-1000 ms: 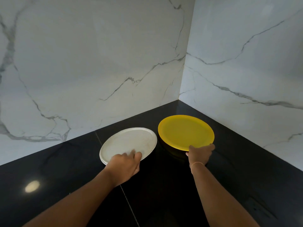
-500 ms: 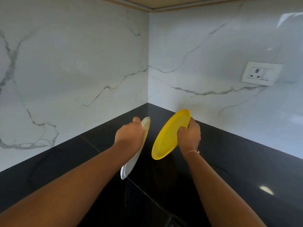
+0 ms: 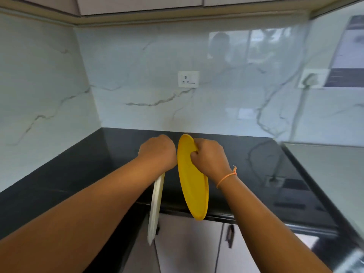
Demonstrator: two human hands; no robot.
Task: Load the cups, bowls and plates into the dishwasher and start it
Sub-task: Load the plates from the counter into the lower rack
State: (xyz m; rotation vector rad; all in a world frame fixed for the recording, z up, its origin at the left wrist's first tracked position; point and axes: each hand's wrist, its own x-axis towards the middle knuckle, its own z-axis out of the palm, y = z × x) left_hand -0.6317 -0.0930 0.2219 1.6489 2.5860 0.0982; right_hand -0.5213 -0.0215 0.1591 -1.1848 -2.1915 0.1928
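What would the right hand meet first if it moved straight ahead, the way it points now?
Probably the marble wall behind the black counter. The right hand, gripping the yellow plate, points toward it and nothing visible stands between, though depth is unclear.

- The black worktop (image 3: pixel 78 170) lies bare in the corner, with open room above it
- Marble walls (image 3: pixel 147 62) close the worktop at the back and left
- The white plate (image 3: pixel 155 209) and yellow plate (image 3: pixel 194 186) hang edge-on, just apart, with a narrow gap between them
- Upper cabinets (image 3: pixel 137 4) limit the height overhead
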